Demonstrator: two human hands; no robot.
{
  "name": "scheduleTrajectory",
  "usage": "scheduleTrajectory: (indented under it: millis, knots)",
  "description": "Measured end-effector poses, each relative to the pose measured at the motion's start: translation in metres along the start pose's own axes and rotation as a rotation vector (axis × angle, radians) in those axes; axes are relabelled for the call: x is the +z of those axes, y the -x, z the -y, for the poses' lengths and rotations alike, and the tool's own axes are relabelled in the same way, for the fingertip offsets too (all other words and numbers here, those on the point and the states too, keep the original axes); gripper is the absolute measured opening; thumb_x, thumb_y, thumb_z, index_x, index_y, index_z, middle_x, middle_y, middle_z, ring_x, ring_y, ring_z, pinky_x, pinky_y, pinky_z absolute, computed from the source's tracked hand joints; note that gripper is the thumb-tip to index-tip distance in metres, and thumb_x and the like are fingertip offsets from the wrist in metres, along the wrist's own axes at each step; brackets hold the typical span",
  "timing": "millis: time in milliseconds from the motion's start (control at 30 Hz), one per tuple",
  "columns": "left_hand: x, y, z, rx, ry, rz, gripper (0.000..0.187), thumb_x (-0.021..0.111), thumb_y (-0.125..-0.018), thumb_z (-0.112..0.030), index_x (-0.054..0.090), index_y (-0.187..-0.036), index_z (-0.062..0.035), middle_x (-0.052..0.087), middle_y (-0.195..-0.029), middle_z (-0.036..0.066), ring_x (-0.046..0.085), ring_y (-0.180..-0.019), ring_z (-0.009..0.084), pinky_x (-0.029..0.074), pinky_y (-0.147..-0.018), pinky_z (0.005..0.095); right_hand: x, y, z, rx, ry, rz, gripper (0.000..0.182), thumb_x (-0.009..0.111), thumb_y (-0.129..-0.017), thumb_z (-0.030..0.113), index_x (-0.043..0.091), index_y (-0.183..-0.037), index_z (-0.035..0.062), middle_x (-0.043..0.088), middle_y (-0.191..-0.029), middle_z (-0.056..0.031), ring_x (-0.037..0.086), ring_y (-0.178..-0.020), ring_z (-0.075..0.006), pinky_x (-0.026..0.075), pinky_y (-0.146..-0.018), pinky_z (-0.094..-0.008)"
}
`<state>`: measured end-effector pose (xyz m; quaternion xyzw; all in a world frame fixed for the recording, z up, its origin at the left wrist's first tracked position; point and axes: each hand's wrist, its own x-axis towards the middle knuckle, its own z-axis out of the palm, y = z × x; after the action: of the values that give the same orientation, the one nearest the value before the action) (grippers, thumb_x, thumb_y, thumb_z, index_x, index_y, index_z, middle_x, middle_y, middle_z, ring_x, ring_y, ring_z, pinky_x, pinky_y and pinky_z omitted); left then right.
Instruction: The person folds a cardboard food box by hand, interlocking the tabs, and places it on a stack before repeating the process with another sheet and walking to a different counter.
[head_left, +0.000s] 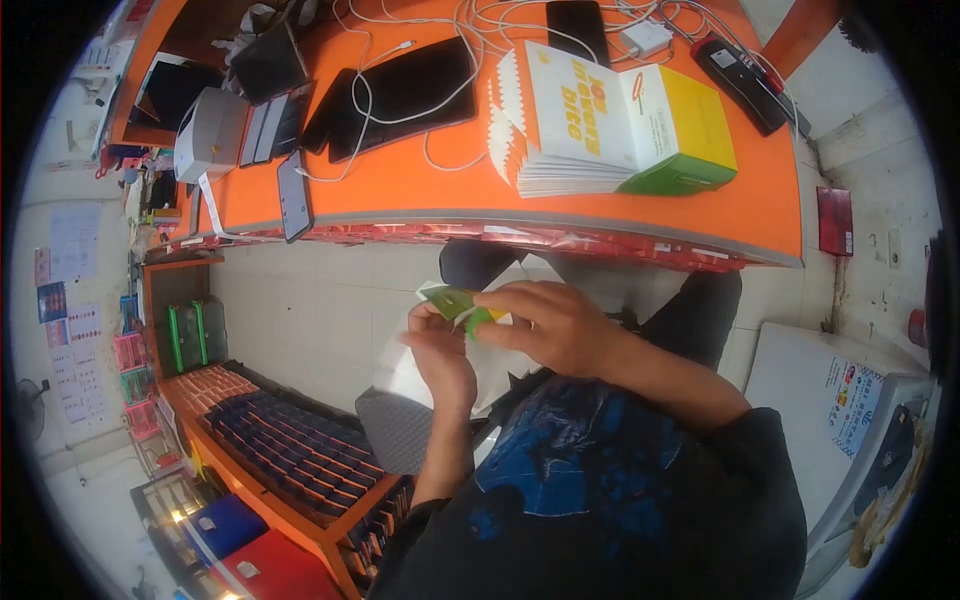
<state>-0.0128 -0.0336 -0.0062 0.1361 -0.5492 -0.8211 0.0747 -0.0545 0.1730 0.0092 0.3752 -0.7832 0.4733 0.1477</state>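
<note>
Above my lap, my left hand (437, 345) has its fingers closed on a small green piece (450, 302) that looks like paper or card. My right hand (548, 322) meets it from the right, its fingers pinching a green and yellow piece (480, 320). Whether the two pieces are joined is hard to tell. Under both hands white sheets (408, 375) lie across my lap. On the orange desk (400, 190) in front stands an opened white, yellow and green box (690, 130), with jagged white cut-outs (511, 90) to its left.
A tablet (420, 95), tangled white cables, a phone (293, 195) at the desk's front edge and a black and red device (738, 85) are on the desk. An orange shelf of dark packets (290, 440) stands at the left, a white appliance (800, 390) at the right.
</note>
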Motion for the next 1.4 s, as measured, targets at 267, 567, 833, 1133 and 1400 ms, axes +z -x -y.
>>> scheduleTrajectory:
  millis: [267,567,833,1133,1400]
  knots:
    - [0.008,-0.006,-0.01,-0.259,0.016,0.061,0.032,0.05,-0.117,-0.035,0.06,-0.113,-0.0052,0.073,-0.112,0.01,0.071,-0.111,0.0227,0.059,-0.09,0.0407,-0.006,0.013,-0.004,0.027,-0.083,0.003,0.021,0.079,-0.094,0.011,0.075,-0.114,0.0055,0.071,-0.129,-0.0167,0.073,-0.098,-0.0328,0.061,-0.08,-0.0415]
    - [0.026,0.007,-0.009,-0.451,0.347,0.075,0.041,0.052,-0.115,-0.033,0.061,-0.138,0.001,0.071,-0.134,0.017,0.069,-0.127,0.0317,0.057,-0.108,0.0455,-0.005,0.002,-0.004,-0.169,0.121,-0.167,0.017,0.08,-0.086,0.01,0.08,-0.103,0.0067,0.069,-0.111,-0.0119,0.073,-0.115,-0.0327,0.066,-0.087,-0.0421]
    - [0.04,0.011,-0.01,-0.006,-0.14,0.039,0.033,0.061,-0.114,-0.015,0.062,-0.141,0.0034,0.071,-0.137,0.015,0.07,-0.122,0.0218,0.057,-0.105,0.0391,0.002,0.012,-0.012,-0.138,0.111,-0.168,0.021,0.081,-0.085,0.009,0.078,-0.106,0.0049,0.07,-0.113,-0.0119,0.071,-0.12,-0.0343,0.064,-0.092,-0.042]
    - [0.025,0.017,-0.011,0.141,-0.449,0.195,0.022,0.068,-0.109,-0.004,0.072,-0.129,0.004,0.077,-0.119,0.009,0.069,-0.107,0.0127,0.053,-0.095,0.0275,-0.009,0.005,-0.01,0.0,0.098,-0.151,0.026,0.082,-0.085,0.008,0.076,-0.11,0.0045,0.069,-0.108,-0.0114,0.071,-0.111,-0.0308,0.062,-0.087,-0.0405]
    - [0.016,0.009,-0.006,-0.008,-0.468,0.187,0.024,0.071,-0.107,-0.003,0.069,-0.129,0.0045,0.078,-0.114,0.012,0.073,-0.099,0.016,0.058,-0.092,0.0298,0.005,0.011,-0.007,0.399,-0.31,-0.2,0.013,0.08,-0.094,0.0,0.08,-0.107,0.0013,0.07,-0.104,-0.0101,0.071,-0.097,-0.0244,0.057,-0.083,-0.035]
